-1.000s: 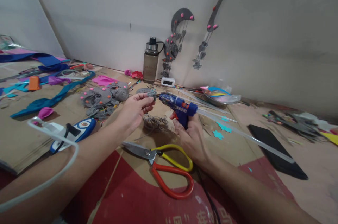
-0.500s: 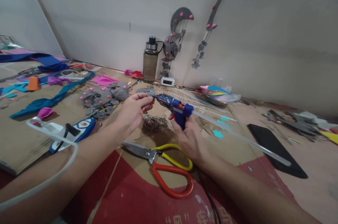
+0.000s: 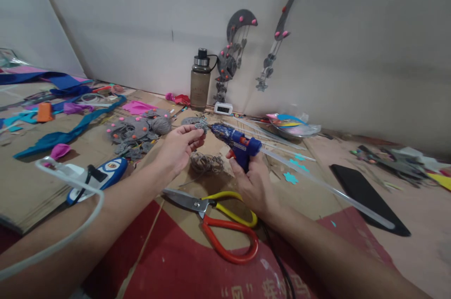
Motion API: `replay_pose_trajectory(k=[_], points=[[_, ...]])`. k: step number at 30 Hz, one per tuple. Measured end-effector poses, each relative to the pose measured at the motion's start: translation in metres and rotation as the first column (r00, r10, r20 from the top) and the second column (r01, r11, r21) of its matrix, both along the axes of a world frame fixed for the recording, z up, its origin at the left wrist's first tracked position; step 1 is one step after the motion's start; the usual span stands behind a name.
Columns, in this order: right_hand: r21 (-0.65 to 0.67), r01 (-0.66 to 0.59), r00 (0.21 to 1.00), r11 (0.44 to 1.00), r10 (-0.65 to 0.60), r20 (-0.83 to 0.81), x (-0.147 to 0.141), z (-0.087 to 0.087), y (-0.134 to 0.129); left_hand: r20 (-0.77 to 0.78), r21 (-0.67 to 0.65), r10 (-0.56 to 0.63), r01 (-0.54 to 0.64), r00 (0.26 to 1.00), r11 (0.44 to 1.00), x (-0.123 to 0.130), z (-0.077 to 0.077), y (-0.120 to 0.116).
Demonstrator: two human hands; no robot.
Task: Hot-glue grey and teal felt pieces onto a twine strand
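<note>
A blue hot glue gun (image 3: pixel 230 137) is gripped in my right hand (image 3: pixel 255 184), with a long clear glue stick (image 3: pixel 327 188) jutting from its back end. Its nozzle points left, close to a small grey felt piece (image 3: pixel 201 126) pinched between the thumb and fingers of my left hand (image 3: pixel 181 146). The exact shape of that piece is too small to make out. Below both hands, a tangle of grey cord (image 3: pixel 206 163) lies on the cardboard. Nearer to me rest large scissors (image 3: pixel 211 219) with one yellow and one red handle.
Grey felt pieces with pink and orange dots (image 3: pixel 130 130) lie at left, beside a blue-and-white device (image 3: pixel 102 179). A bottle (image 3: pixel 200 80) and a small digital display (image 3: pixel 223 108) stand by the wall. A black phone-like slab (image 3: pixel 366 200) lies right, near turquoise flower cutouts (image 3: pixel 291 178).
The glue gun in my right hand has shifted slightly to the right, its nozzle drawing back a little from the felt piece. My left hand stays almost still.
</note>
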State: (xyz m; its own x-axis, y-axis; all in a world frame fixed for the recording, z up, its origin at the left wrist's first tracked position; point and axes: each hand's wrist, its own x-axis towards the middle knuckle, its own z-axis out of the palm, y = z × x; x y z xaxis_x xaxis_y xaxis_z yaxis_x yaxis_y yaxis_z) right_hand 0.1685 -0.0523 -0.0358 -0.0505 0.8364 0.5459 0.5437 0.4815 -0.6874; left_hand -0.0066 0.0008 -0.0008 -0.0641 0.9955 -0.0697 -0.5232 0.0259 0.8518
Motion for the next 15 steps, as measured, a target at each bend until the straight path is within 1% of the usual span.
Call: replay_pose_trajectory(k=[5, 9, 15], points=[[-0.024, -0.025, 0.999, 0.999, 0.026, 0.025, -0.0005, 0.0017, 0.0004, -0.017, 0.001, -0.006, 0.006, 1.000, 1.000, 0.0001, -0.0001, -0.0007], [-0.013, -0.028, 1.000, 1.000, 0.028, 0.012, -0.0008, 0.0005, 0.0021, -0.014, 0.011, 0.004, -0.004, 1.000, 1.000, -0.0003, 0.0015, -0.0008], [-0.036, -0.023, 1.000, 0.999, 0.024, 0.011, -0.0012, 0.0011, 0.0012, 0.008, -0.001, 0.008, -0.008, 1.000, 1.000, -0.0011, 0.0019, -0.0005]])
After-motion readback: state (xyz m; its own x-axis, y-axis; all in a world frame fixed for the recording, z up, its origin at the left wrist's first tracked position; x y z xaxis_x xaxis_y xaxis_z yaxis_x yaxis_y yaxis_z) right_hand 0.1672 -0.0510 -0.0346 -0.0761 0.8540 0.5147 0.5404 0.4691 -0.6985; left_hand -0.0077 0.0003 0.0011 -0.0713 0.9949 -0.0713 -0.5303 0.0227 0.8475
